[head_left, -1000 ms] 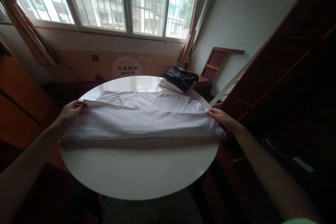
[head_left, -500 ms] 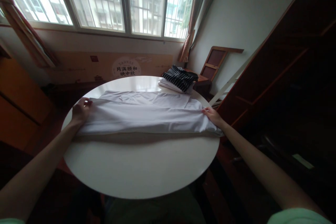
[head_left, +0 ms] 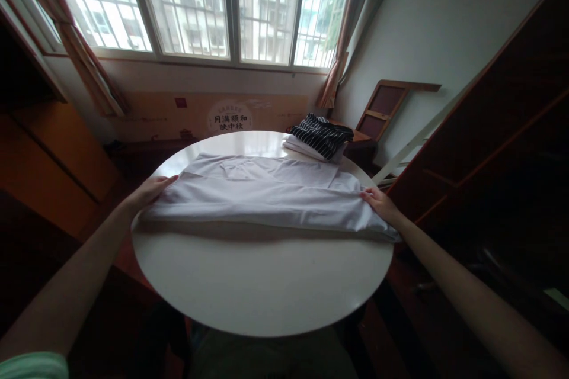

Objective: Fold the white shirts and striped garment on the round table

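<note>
I had the white cloth (head_left: 262, 201) spread wide over the far half of the round white table (head_left: 262, 284), running roughly from the 9 to the 3 o'clock side. The left hand (head_left: 156, 188) was at the table's 10 o'clock, so from there the cloth stretched away toward 3 o'clock, with a corner of it trailing below toward 6. Its fingertips touched the cloth's left end — I could not tell whether they were pinched on it or only resting there.

At the table's 2 o'clock the right hand (head_left: 377, 201) had its thumb and fingers closed together on the cloth near its right end. From that hand most of the cloth lay toward 9 o'clock, while a rumpled corner hung down toward 5, reaching the table's rim. Between the hands I saw a ridge running across the cloth; behind it, toward 12 o'clock, a flatter part showed creases and overlapping edges.

Just beyond the cloth, at the table's 1 o'clock, I could make out a black striped garment (head_left: 322, 135) lying on folded white fabric (head_left: 300, 148). Well past the table, a printed panel (head_left: 271, 111) stood at 12 o'clock below a barred window (head_left: 195, 6) — and near 2 o'clock, a brown wooden frame (head_left: 381, 109) leaned by the wall.
</note>
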`<state>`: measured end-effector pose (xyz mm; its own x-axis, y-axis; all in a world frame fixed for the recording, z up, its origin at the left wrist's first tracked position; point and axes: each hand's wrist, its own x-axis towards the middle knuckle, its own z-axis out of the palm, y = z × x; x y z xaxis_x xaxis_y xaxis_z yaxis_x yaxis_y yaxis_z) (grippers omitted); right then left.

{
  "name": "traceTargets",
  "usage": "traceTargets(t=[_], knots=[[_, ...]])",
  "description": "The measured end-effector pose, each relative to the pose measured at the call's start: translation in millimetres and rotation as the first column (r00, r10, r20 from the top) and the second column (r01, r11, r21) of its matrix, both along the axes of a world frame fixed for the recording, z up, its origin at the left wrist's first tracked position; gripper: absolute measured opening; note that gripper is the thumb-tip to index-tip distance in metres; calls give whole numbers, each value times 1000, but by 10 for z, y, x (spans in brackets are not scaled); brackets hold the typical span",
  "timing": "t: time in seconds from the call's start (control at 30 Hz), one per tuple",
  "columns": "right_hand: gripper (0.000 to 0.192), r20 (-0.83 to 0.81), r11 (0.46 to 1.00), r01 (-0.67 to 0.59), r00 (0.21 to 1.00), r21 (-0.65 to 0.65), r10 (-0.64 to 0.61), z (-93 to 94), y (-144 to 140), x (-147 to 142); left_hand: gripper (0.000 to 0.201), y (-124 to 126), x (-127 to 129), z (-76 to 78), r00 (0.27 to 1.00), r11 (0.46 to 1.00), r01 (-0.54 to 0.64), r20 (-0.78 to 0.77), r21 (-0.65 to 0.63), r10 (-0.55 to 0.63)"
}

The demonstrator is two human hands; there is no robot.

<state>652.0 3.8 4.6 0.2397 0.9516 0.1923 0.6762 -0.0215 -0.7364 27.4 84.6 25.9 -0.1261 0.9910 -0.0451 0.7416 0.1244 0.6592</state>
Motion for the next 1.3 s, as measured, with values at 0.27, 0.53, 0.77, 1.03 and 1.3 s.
traceTargets(t=[0.27, 0.53, 0.77, 1.03, 1.3], knots=[[47, -66, 1000, -14, 998, -21, 12, -54, 55, 44, 36, -28, 78, -35, 946, 996, 14, -325, 84, 14], [45, -241, 990, -17, 970, -138, -17, -17, 9, 68, 41, -74, 231, -99, 896, 990, -85, -426, 111, 125], [34, -178, 978, -51, 984, -200, 15, 30, -96, 112, 40, -94, 144, -45, 869, 999, -38, -494, 9, 37], [24, 561, 976, 171, 825, -137, -66, 88, 16, -94, 42, -481, 211, -23, 848, 985, -172, -511, -11, 142], [26, 732, 996, 41, 675, 84, -89, 405, 44, -605, 42, -308, 581, 214, 814, 961, 20, -563, 277, 145]])
